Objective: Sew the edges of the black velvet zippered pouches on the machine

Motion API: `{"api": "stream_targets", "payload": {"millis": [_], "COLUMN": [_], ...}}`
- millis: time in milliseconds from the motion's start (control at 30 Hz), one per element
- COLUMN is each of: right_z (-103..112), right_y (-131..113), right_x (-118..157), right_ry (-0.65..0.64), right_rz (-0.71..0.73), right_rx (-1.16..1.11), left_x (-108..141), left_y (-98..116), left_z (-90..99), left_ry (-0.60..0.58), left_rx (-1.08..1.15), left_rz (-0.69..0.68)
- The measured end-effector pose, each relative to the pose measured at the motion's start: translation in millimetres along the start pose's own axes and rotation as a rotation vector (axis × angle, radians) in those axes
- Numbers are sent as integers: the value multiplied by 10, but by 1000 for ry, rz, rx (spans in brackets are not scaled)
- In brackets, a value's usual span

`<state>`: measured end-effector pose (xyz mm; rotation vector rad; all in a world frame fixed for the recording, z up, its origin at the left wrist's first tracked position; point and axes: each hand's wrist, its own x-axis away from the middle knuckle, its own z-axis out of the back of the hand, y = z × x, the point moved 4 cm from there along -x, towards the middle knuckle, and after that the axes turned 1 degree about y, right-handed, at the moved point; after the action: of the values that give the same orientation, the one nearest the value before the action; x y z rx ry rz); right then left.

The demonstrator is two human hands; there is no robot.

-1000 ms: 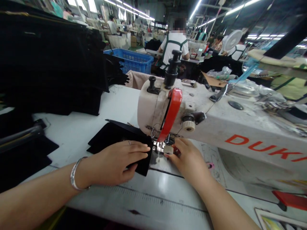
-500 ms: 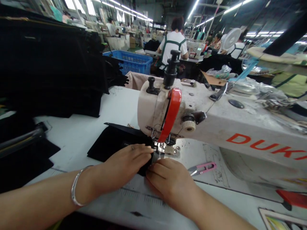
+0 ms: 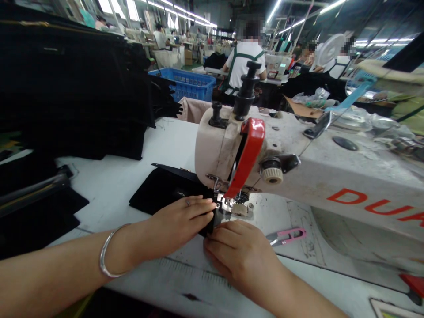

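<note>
A black fabric piece [image 3: 159, 190] with small pale lettering lies on the white sewing table, its right edge at the presser foot [image 3: 228, 204] of the sewing machine [image 3: 212, 145]. My left hand [image 3: 185, 218] rests flat on it, fingers stretched toward the foot. At the near right corner my right hand [image 3: 236, 247] has its fingers closed on the fabric edge; the fingertips are partly hidden. The needle tip cannot be made out behind the red guard [image 3: 247, 157]. Pink-handled thread snips [image 3: 288, 236] lie right of my right hand.
A tall stack of black pieces [image 3: 73, 97] stands at the left, with more black pieces [image 3: 36, 207] nearer me. Behind the table are a blue crate [image 3: 190, 86] and a co-worker [image 3: 245, 62] seen from behind. A ruler scale [image 3: 195, 271] marks the table's front.
The black piece has slid slightly away from me along the presser foot, both hands moving with it. The whole view has shifted a little, so the machine appears farther right.
</note>
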<state>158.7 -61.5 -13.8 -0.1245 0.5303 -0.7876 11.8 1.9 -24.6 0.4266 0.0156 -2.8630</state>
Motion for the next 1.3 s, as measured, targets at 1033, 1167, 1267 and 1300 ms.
{"api": "stream_targets", "payload": {"millis": [1033,1167,1267,1300], "right_z": [104,54,10,-6], "right_y": [191,240,264,268], "right_x": [32,28,24,22], "right_ry": [37,37,28,23], "right_rz": [-142,-202,-254,-269], "right_rx": [-80,-46,-15,-5], "left_x": [58,-27,-117,-147], "left_y": [-149,-259,-334,-363], "left_z": [41,50,49,49], "left_ry": [40,86,63,57], "left_rx": [188,140,147,155], "left_rz": [-48,-62,-38,-22]}}
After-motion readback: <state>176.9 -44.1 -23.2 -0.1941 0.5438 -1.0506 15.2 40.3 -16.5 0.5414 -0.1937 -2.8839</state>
